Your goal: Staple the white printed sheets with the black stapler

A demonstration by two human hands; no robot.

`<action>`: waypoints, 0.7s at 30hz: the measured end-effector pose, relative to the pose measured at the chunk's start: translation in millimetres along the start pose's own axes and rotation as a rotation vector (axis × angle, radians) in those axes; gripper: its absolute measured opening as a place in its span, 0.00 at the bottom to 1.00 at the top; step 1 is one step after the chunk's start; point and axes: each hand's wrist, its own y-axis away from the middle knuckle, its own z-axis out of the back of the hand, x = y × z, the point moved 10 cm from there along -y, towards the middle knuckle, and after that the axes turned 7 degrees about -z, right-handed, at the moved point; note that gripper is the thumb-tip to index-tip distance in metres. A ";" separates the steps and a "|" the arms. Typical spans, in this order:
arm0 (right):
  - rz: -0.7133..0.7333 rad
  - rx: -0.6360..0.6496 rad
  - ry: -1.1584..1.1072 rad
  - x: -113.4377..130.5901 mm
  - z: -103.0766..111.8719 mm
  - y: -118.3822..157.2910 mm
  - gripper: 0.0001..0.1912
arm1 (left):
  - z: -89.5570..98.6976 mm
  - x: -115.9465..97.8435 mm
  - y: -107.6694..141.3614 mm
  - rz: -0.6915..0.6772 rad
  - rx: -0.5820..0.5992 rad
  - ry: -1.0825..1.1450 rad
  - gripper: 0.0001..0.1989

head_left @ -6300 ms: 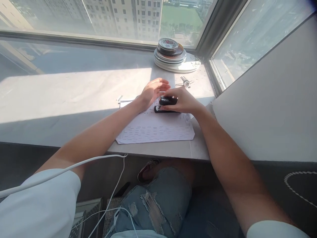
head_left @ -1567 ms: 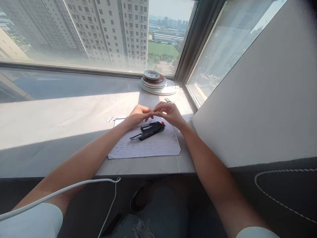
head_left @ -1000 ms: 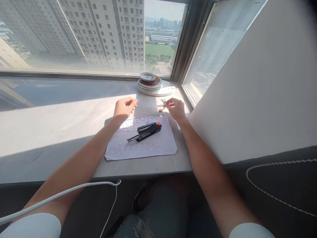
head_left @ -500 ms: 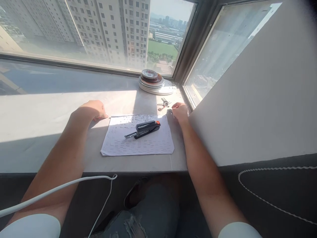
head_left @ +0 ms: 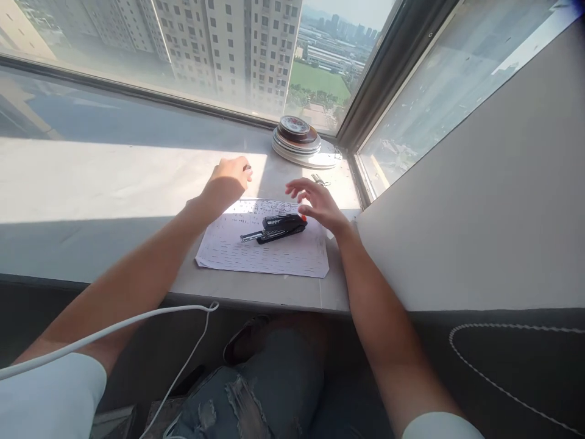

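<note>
Evidently, the black stapler lies on the written paper, its tray drawn out leftward — perhaps turned so the channel is within easy reach. The left hand has its grip together on a small dark piece, too tiny to name; the right hand holds its fingers apart near the stapler's red end — seemingly gripping nothing.
</note>
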 end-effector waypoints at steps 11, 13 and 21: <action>-0.115 0.090 0.156 -27.0 -13.0 -1.5 0.20 | -57.0 -25.8 -0.3 -0.322 0.089 0.132 0.20; -0.137 0.006 0.166 -32.7 -0.6 -1.7 0.18 | -54.8 -22.5 -1.1 -0.312 0.121 0.180 0.20; -0.172 -0.035 0.201 -40.8 7.2 -0.6 0.17 | -56.9 -15.4 1.8 -0.359 0.274 0.279 0.18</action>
